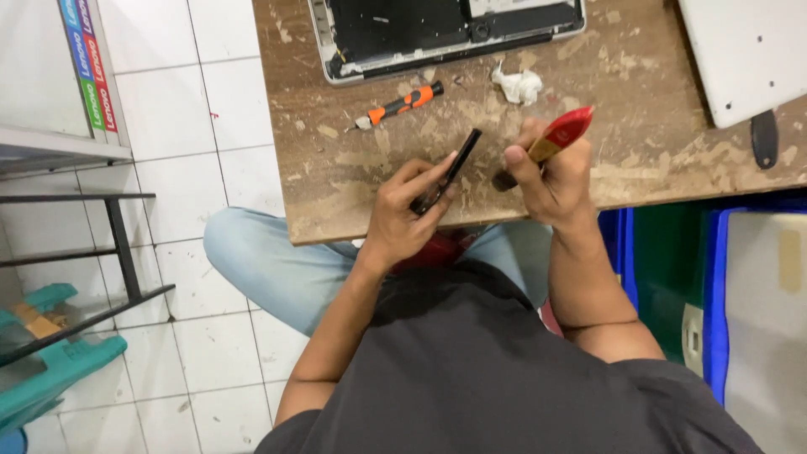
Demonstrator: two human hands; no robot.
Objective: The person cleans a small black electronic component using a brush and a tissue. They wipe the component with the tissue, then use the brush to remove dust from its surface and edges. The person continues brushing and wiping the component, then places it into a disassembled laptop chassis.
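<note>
1. Holding a thin black flat part (445,172) edge-up, the left hand (403,214) has its grip pinched around the lower end, thumb on one face and fingers on the other. The upper end juts free past the grip, likely so that surface stays exposed.
2. The right hand (546,181) has its grip pressed together around a brush with a red and yellow handle (559,136). The handle slants up and away from the grip, and the dark bristle end (503,180) points down toward the black part, just beside it. I cannot tell whether the bristles touch it.
3. Both hands hover over the near edge of the worn wooden tabletop (647,151), close to the person's body, which seems to keep the work steady and in easy view.
4. Beyond the left grip lies a small orange and black screwdriver (399,105), apart from both hands.
5. Beyond the right grip sits a crumpled white wad (517,84), and farther still an opened laptop base (445,34) with its insides showing.
6. A grey panel (748,55) rests well to the right of the brush.
</note>
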